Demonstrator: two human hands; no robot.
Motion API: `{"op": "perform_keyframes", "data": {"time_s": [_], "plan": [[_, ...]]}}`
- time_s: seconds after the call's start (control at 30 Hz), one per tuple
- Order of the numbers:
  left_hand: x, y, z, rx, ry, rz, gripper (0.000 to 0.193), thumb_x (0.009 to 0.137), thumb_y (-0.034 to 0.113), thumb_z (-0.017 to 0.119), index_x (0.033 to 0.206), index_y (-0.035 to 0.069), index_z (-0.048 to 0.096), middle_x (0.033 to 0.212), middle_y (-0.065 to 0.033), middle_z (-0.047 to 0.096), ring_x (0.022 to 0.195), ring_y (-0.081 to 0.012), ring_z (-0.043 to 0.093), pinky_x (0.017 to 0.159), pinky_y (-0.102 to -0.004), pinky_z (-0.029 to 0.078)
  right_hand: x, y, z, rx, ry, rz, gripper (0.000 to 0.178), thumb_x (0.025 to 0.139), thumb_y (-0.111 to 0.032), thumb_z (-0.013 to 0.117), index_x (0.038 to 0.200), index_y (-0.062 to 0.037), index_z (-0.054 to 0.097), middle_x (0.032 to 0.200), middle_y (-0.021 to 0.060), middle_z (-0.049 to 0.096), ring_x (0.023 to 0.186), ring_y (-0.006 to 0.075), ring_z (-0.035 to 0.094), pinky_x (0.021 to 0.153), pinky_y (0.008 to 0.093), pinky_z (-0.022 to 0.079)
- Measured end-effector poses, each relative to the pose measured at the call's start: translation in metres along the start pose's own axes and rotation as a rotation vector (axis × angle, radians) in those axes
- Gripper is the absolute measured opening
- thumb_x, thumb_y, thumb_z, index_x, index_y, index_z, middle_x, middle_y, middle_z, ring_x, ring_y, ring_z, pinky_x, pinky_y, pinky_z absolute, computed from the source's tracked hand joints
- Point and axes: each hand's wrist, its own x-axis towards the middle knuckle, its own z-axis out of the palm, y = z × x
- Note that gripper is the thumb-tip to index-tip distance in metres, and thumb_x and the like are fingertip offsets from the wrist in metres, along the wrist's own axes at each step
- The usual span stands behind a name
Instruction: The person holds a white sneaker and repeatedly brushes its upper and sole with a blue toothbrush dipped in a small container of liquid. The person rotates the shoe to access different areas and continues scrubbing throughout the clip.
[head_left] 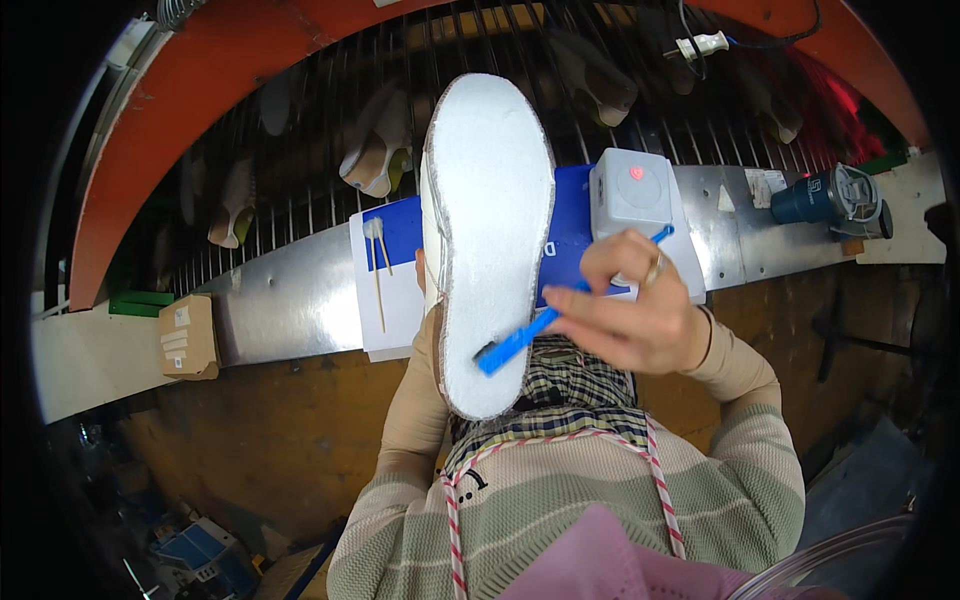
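A shoe [490, 200] with a white, wet-looking sole faces up toward me, its toe pointing away. My left hand [420, 264] holds it up from behind. Only a sliver of that hand shows past the shoe's left edge, and the rest is hidden. In my right hand [640, 310] is a blue-handled brush [520, 345], gripped between bent fingers. The brush's dark bristles touch or hover just over the heel end of the sole; which one I cannot tell. A ring is on one finger of the right hand.
Beyond the metal ledge [290, 310], several shoes, including one shoe [378, 150], lie on dark rollers. A white box-shaped container [632, 195] stands on the blue-and-white sheet [570, 220]. Cotton-tipped sticks [377, 265] lie left. A blue tumbler [808, 198] and cardboard box [189, 338] flank the ledge.
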Motion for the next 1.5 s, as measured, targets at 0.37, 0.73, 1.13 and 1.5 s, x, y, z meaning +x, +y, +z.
{"op": "perform_keyframes", "data": {"time_s": [0.37,0.73,1.13,1.5], "plan": [[-0.003,0.000,0.004,-0.095,-0.258,-0.017,0.044,0.101,0.030,0.052,0.125,-0.006,0.048,0.107,-0.0186,0.052,0.073,-0.0214,0.058,0.062,-0.0305,0.057,0.025,0.006,0.001,-0.358,0.089,0.129,0.020,0.072,-0.009,0.081,0.090,-0.0035,0.072,0.082,0.0069,0.051,0.072,0.0216,0.055,0.060,0.0340,0.042],[0.031,-0.018,0.023,-1.112,-0.399,-0.258,0.021,0.096,0.007,0.054,0.090,-0.012,0.052,0.088,-0.0178,0.054,0.053,-0.0225,0.057,0.034,-0.0291,0.056,-0.004,0.030,0.000,-0.237,0.387,0.385,0.018,0.078,-0.004,0.081,0.095,-0.0012,0.073,0.091,0.0079,0.054,0.080,0.0187,0.055,0.067,0.0285,0.047],[0.026,-0.016,0.029,-1.070,-0.436,-0.291,0.021,0.097,0.007,0.051,0.097,-0.015,0.053,0.089,-0.0184,0.054,0.054,-0.0237,0.058,0.035,-0.0295,0.056,-0.002,0.056,0.003,-0.126,0.355,0.452,0.012,0.082,-0.009,0.078,0.092,-0.0026,0.075,0.090,0.0063,0.058,0.077,0.0140,0.057,0.064,0.0260,0.046],[0.014,-0.023,0.051,-1.115,-0.335,-0.359,0.018,0.095,0.005,0.051,0.091,-0.012,0.053,0.091,-0.0192,0.055,0.054,-0.0237,0.058,0.035,-0.0296,0.056,0.014,0.027,0.043,0.017,0.395,0.468,0.019,0.080,-0.003,0.078,0.098,-0.0038,0.076,0.095,0.0067,0.055,0.079,0.0148,0.056,0.065,0.0254,0.045]]}}
